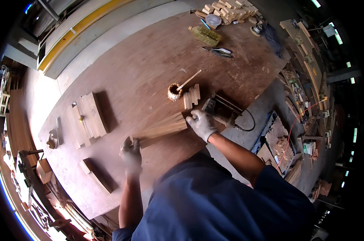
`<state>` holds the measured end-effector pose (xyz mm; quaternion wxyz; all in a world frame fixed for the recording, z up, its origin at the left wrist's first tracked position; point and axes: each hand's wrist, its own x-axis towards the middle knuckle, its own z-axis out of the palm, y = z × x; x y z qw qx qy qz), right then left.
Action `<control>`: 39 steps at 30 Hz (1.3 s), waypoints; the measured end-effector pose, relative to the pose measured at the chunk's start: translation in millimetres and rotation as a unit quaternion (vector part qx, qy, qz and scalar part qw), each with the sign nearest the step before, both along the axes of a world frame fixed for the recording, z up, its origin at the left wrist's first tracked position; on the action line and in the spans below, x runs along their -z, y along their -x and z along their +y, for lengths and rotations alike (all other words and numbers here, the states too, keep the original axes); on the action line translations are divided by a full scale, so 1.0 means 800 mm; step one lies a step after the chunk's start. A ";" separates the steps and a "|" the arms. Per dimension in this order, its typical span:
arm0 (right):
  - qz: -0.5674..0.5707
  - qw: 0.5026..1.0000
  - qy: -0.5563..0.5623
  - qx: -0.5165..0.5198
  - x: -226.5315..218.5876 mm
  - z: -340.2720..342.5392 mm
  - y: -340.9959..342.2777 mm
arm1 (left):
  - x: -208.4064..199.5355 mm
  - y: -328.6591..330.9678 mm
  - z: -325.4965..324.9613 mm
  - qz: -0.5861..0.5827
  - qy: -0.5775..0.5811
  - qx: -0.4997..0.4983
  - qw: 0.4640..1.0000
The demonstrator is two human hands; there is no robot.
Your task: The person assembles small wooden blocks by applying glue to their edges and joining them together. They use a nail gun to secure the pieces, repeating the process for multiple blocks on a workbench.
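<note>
A flat wooden board [161, 127] made of light and darker strips spans the gap between my two gloved hands, tilted up to the right. My left hand [131, 154] closes round its left end, thumb and fingers at the edge. At the other end, the fingers of my right hand [202, 125] are bent round the board's corner. Just beyond the board is a small pot [173, 95] caked with drips, and a brush [190, 80] leans in it. A short stack of notched wood blocks [191, 96] lies beside the pot.
On the brown table [138, 68] are a joined wood panel [87, 119], a loose wood strip [97, 176] and a metal tool [53, 138] at left. A dark metal device [222, 110] with a cable sits right. Wood blocks [232, 11] are piled at the far edge.
</note>
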<state>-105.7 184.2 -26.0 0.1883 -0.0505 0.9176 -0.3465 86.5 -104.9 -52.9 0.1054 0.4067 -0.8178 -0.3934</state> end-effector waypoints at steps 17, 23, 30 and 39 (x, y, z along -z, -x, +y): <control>-0.036 0.986 -0.163 -0.005 0.083 0.025 0.181 | -0.066 -0.007 0.089 0.137 0.046 0.071 0.987; -0.128 0.987 -0.059 0.075 0.058 0.024 0.180 | -0.054 -0.005 0.090 0.115 0.019 0.080 0.990; -0.097 0.986 -0.030 0.133 0.032 0.031 0.159 | -0.080 0.015 0.098 0.116 0.009 0.120 0.986; -0.204 0.922 0.292 0.151 -0.059 0.038 0.012 | -0.091 0.077 0.126 0.146 -0.160 0.229 0.949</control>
